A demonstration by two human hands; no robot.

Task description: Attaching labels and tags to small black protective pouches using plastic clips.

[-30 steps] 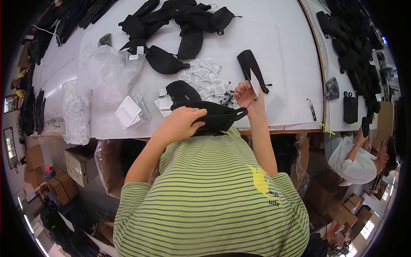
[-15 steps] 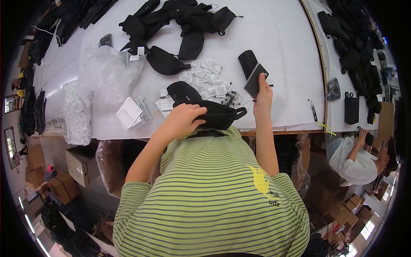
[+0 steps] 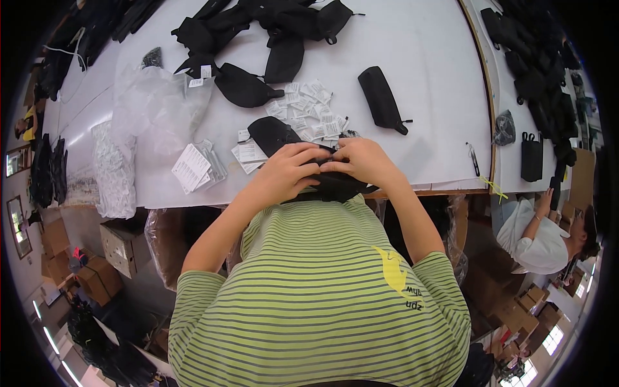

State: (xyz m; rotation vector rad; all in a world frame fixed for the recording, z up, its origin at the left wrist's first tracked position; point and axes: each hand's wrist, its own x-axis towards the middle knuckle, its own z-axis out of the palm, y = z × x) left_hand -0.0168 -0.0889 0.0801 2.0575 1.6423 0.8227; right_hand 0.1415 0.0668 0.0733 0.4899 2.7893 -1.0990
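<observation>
Pouch [image 3: 335, 186], black and soft, sits at the near edge of the white table [image 3: 425, 97], right in front of the person in the green striped shirt [image 3: 322, 303]. The left hand [image 3: 287, 171] and the right hand [image 3: 361, 160] are both on top of it, close together, with fingers bent and pinching the black cloth near its top edge. The fingertips of the two hands almost meet.

Just past the hands lies a scatter of small white paper tags [image 3: 306, 109]. Another black pouch [image 3: 245, 87] lies beyond the tags, and a long narrow black pouch [image 3: 382, 100] lies alone to the right. A heap of black pouches [image 3: 271, 19] is at the far side of the table. Clear plastic bags [image 3: 158, 103] sit to the left, with a stack of white cards [image 3: 193, 166] near them. Another person in a white top [image 3: 535, 235] is at the lower right, well apart from the table's edge.
</observation>
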